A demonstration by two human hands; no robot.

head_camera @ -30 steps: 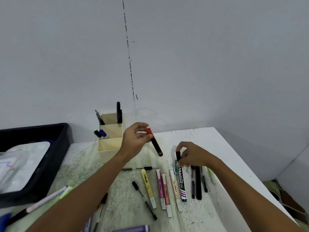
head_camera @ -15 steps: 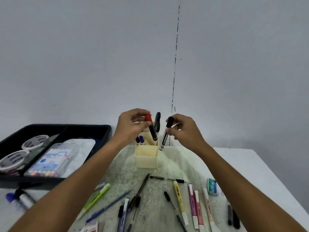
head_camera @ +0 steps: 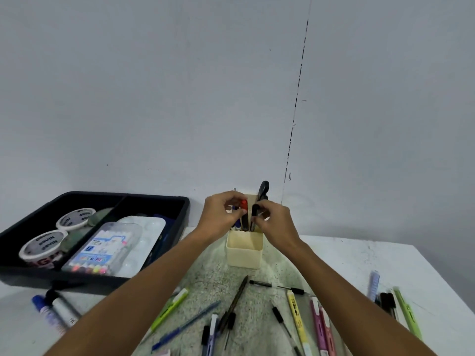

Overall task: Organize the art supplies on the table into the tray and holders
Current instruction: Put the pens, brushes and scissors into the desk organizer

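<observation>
L hand point(head_camera: 220, 214) pinching red-capped marker point(head_camera: 244, 209), R hand point(head_camera: 275, 222) pinching black-capped marker point(head_camera: 255, 213). Both upright in cream holder point(head_camera: 244, 250), mid compartment. Tray point(head_camera: 180, 209) left on tabletop point(head_camera: 359, 258).

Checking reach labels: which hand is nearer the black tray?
Left. The left hand pinches the red-capped marker just right of the black tray; the right hand, holding the black-capped marker, sits farther right.
</observation>
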